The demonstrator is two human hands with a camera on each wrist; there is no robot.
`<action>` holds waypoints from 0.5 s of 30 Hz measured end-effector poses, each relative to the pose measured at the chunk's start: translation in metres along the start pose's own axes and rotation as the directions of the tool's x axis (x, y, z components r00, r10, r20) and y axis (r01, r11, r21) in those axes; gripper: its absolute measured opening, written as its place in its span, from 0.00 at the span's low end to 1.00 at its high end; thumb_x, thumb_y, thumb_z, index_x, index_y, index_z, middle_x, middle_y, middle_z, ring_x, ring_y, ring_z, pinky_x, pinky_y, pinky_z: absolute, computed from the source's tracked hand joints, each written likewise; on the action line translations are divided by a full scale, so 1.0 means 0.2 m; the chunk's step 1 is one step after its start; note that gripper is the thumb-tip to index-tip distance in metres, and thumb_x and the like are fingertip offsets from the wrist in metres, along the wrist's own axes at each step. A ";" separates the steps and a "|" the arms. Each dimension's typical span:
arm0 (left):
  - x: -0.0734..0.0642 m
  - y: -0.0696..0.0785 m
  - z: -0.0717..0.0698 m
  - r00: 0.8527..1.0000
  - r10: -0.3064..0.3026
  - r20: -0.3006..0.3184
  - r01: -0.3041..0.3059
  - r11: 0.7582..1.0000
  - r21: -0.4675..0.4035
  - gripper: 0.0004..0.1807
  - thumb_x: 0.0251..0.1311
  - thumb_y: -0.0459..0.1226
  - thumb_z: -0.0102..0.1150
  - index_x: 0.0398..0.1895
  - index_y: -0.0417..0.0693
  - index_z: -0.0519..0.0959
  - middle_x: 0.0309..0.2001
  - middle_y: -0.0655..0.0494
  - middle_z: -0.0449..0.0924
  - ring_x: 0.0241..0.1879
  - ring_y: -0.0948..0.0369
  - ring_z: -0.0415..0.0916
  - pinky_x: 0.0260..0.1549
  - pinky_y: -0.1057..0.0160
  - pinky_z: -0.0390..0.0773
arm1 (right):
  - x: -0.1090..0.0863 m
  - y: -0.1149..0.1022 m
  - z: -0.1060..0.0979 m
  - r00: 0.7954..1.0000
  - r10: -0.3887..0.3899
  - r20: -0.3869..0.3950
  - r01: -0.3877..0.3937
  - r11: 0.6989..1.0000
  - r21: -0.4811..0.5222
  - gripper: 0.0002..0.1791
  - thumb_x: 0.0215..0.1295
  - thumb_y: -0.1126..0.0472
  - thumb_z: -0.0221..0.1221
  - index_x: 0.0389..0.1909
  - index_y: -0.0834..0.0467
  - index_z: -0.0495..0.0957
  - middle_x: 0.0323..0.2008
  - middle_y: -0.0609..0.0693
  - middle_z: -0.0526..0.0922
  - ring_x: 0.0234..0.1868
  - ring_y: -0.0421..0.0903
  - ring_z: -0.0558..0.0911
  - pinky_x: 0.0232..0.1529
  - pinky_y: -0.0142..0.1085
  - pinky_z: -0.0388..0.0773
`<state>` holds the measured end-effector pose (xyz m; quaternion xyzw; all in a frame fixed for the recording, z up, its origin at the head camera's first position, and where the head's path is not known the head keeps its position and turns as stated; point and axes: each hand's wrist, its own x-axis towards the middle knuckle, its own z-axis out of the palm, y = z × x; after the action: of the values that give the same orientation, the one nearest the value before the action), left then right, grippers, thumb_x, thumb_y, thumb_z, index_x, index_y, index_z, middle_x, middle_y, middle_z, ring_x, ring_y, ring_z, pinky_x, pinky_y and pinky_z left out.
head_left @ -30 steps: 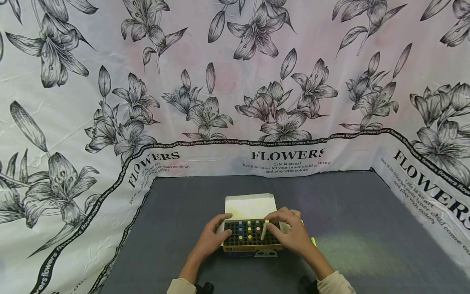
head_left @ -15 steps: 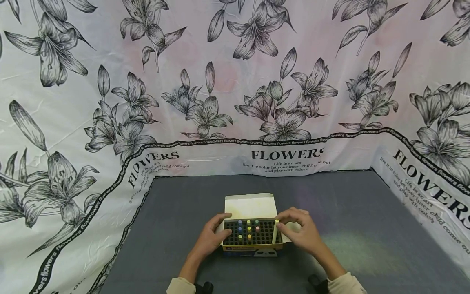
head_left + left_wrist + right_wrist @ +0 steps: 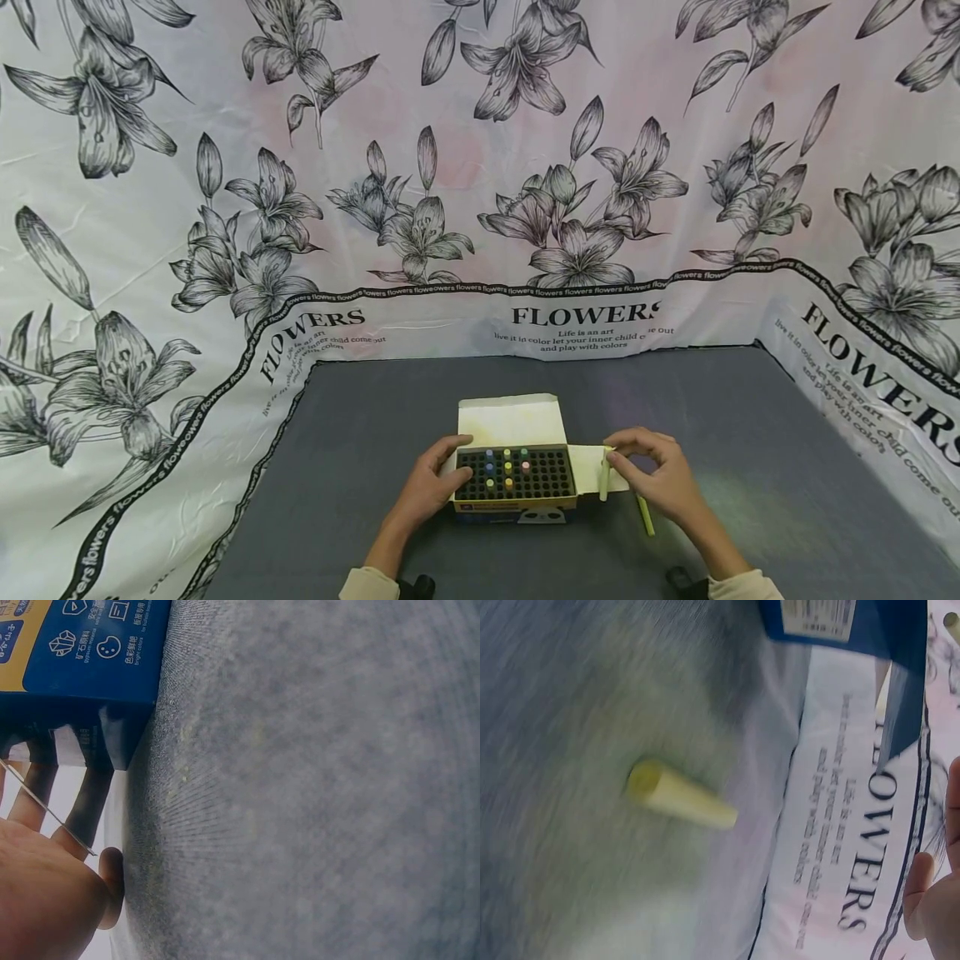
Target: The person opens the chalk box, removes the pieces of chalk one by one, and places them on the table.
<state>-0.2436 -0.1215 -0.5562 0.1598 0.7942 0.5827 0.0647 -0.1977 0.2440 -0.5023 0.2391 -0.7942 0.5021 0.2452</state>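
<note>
A chalk box point(image 3: 517, 505) stands with its lid point(image 3: 512, 421) raised at the back and its right flap point(image 3: 583, 460) folded outward. In its black holed insert sit several blue, yellow, green, orange and pink chalks. My left hand point(image 3: 431, 483) grips the box's left end, thumb over the top edge; the left wrist view shows fingers against its blue side point(image 3: 127, 671). Right of the box, my right hand point(image 3: 663, 475) pinches a pale yellow-green chalk point(image 3: 604, 479) by its upper end, overlapping the flap in the head view. Another yellow chalk point(image 3: 646, 515) lies below that hand.
The box and loose chalk rest on a dark grey cloth-covered table point(image 3: 375, 408). A white floral sheet point(image 3: 450, 325) rises behind it and along both sides. Yellowish dust point(image 3: 757, 517) marks the cloth on the right.
My right hand has carried the pinched chalk rightward, from over the insert past the box's right end. The outer flap and the loose chalk now show more fully. My left hand stays put.
</note>
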 end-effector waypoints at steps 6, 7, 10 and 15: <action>0.00 0.00 0.00 1.000 -0.023 -0.013 0.023 1.000 0.010 0.26 0.69 0.40 0.62 0.69 0.65 0.74 0.75 0.51 0.66 0.76 0.45 0.60 0.60 0.45 0.73 | -0.04 0.03 -0.10 0.999 0.030 -0.030 -0.030 1.000 0.000 0.13 0.57 0.80 0.64 0.41 0.64 0.85 0.27 0.49 0.89 0.37 0.34 0.84 0.46 0.23 0.77; 0.00 0.00 0.00 0.999 -0.030 -0.017 0.030 1.000 0.008 0.26 0.69 0.40 0.62 0.68 0.67 0.74 0.75 0.52 0.67 0.76 0.45 0.61 0.58 0.47 0.73 | -0.05 0.03 -0.11 0.998 0.044 -0.034 -0.044 0.999 -0.004 0.13 0.58 0.80 0.64 0.41 0.64 0.85 0.28 0.48 0.89 0.36 0.34 0.84 0.46 0.22 0.76; 0.00 0.00 0.00 1.000 -0.026 -0.013 0.026 1.000 0.010 0.26 0.69 0.40 0.62 0.68 0.66 0.74 0.75 0.51 0.67 0.75 0.45 0.61 0.57 0.49 0.73 | -0.07 0.04 -0.16 0.995 0.091 -0.042 -0.092 0.995 -0.036 0.12 0.60 0.78 0.64 0.41 0.62 0.85 0.27 0.46 0.89 0.36 0.33 0.84 0.47 0.21 0.75; 0.00 0.00 0.00 1.000 -0.027 -0.013 0.028 1.000 0.003 0.26 0.68 0.40 0.62 0.68 0.66 0.74 0.74 0.52 0.67 0.74 0.46 0.63 0.57 0.47 0.73 | -0.11 0.06 -0.22 0.986 0.163 -0.033 -0.166 0.981 -0.101 0.11 0.63 0.75 0.65 0.42 0.58 0.85 0.27 0.43 0.88 0.36 0.33 0.83 0.47 0.22 0.75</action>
<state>-0.2433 -0.1208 -0.5565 0.1452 0.7977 0.5814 0.0674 -0.1819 0.2916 -0.5083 0.1533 -0.8331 0.4816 0.2247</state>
